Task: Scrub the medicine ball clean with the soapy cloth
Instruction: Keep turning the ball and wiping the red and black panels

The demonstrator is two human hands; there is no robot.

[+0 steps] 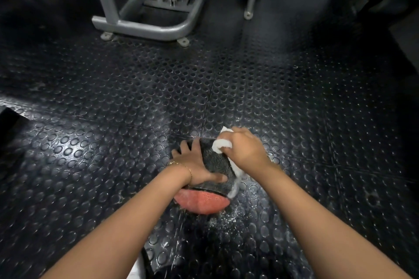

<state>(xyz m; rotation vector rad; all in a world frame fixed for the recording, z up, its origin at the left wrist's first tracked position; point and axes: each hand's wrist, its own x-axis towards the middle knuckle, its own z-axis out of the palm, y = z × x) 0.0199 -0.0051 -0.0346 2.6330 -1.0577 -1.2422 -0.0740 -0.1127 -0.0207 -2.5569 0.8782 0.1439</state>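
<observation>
— What are the hands doing down there?

— The left hand [196, 166] lies spread flat on the medicine ball [216, 163], fingers apart over its far left side, thumb stretched across the dark top; it presses rather than grips. There's a thin bracelet [181, 165] at that wrist.

— And the other one?

— The right hand [243, 146] is closed in a fist around a white cloth [221, 145], bunched against the ball's upper right. A tail of the cloth hangs down the right side, soapy at the bottom.

— Where's the ball itself?

— On the studded rubber floor [113, 108], between both forearms, close in front of the person. Its top is dark and rough, with a red panel [201, 203] facing the near side. The floor around it looks wet, with specks of foam to the right.

— How many of everything?

— One ball, one cloth, two hands. Farther off stands one grey machine frame [145, 25], well apart from the ball.
</observation>
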